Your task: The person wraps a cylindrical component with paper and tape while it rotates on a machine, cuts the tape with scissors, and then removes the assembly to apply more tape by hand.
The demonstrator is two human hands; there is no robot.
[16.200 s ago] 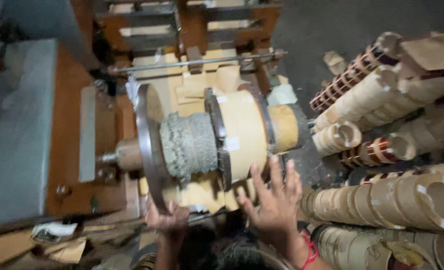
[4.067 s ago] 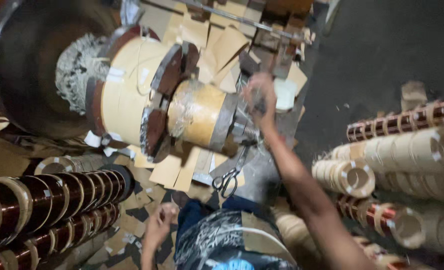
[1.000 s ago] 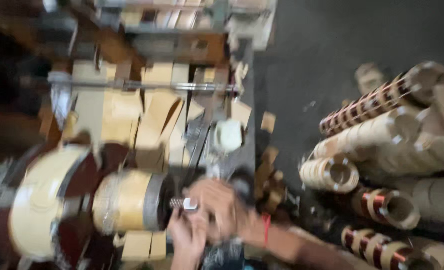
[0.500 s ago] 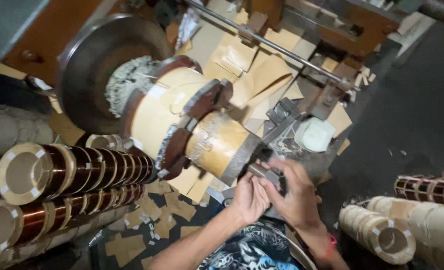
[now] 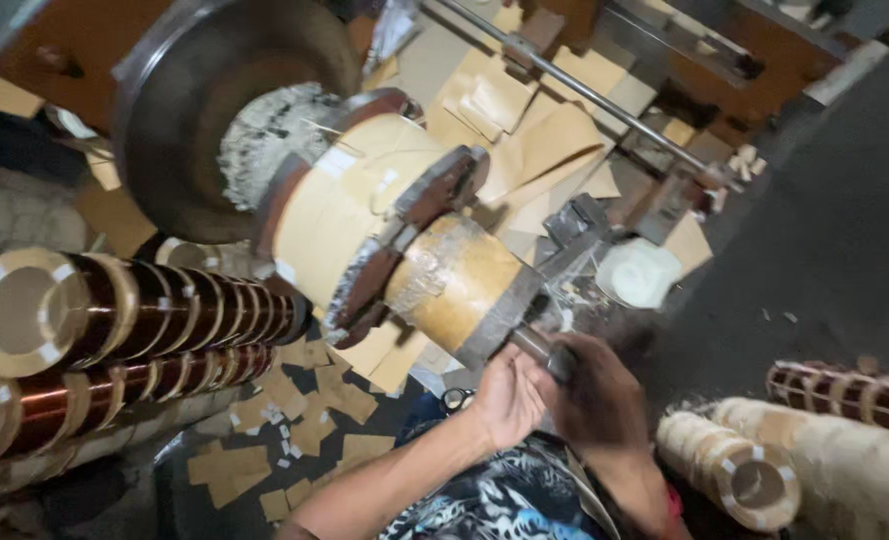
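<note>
A winding machine carries a large tan paper-wrapped former (image 5: 359, 205) and a smaller yellowish drum (image 5: 459, 280) on one shaft, behind a dark metal disc (image 5: 204, 90). Both of my hands sit at the shaft's near end (image 5: 542, 350). My right hand (image 5: 596, 400) is closed around the dark metal shaft end. Beside it, my left hand (image 5: 509, 398) has its fingers curled on the same piece. What lies under my fingers is hidden.
Copper-wound coils (image 5: 154, 320) are stacked at the left. Paper-wrapped coils (image 5: 734, 470) lie at the lower right. A white tape roll (image 5: 639, 272) and a long metal rod (image 5: 584, 85) sit behind the drum. Brown paper scraps (image 5: 304, 430) litter the floor.
The view has moved closer and tilted. Both hands stay together at the shaft end, with the right hand now wrapped further over it.
</note>
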